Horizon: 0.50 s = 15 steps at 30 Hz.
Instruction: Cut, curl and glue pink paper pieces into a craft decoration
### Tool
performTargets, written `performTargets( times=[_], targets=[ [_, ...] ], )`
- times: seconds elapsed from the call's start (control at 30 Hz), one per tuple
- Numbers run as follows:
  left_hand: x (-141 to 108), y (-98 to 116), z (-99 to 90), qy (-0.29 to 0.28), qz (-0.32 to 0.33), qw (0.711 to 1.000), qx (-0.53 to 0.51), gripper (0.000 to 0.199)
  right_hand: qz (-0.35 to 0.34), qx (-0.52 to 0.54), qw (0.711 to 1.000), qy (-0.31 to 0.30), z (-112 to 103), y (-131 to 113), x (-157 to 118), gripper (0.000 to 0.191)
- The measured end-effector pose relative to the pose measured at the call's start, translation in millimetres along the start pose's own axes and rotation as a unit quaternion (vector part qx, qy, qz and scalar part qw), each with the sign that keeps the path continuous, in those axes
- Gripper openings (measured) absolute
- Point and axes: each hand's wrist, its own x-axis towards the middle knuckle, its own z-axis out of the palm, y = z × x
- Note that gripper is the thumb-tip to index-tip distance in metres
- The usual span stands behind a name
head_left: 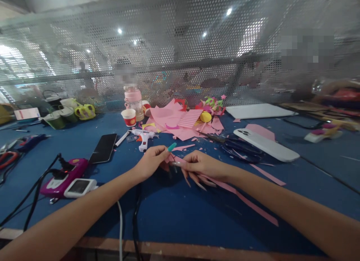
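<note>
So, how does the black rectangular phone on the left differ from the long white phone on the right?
The black rectangular phone shows a plain dark face upward; the long white phone shows its back, with camera lenses.
The black phone's far end slants toward the picture's right; the white phone's slants toward the left.
Both are slim with rounded corners, and neither is being held.

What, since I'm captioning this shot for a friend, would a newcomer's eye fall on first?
Probably the bright heap of pink paper, at the back middle of the blue table, before the perforated screen. Next, in the center, the left hand and right hand pinch a long pink strip, whose tail runs toward the lower right. The magenta power strip on the left, beside a black phone, also stands out.
</note>
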Motion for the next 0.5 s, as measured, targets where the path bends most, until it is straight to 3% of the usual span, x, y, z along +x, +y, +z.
performTargets(
  times=[0.2, 0.37, 0.5],
  targets=[
    [-2.4, -1.1, -1.0, 0.007, 0.041, 0.996, 0.080, 0.033, -0.019, 0.027, 0.999, 0.004, 0.6, -0.3, -0.2, 0.035],
    [-4.0, -2.0, -1.9, -0.014, 0.067, 0.988, 0.141, 0.030, -0.043, 0.051, 0.995, 0.075, 3.3, -1.6, -1.2, 0.024],
    [-5.0, -0.8, -1.4, -0.015, 0.072, 0.986, 0.148, 0.029, -0.067, 0.046, 0.994, 0.077, 4.8, -1.3, -2.0, 0.025]
  ],
)
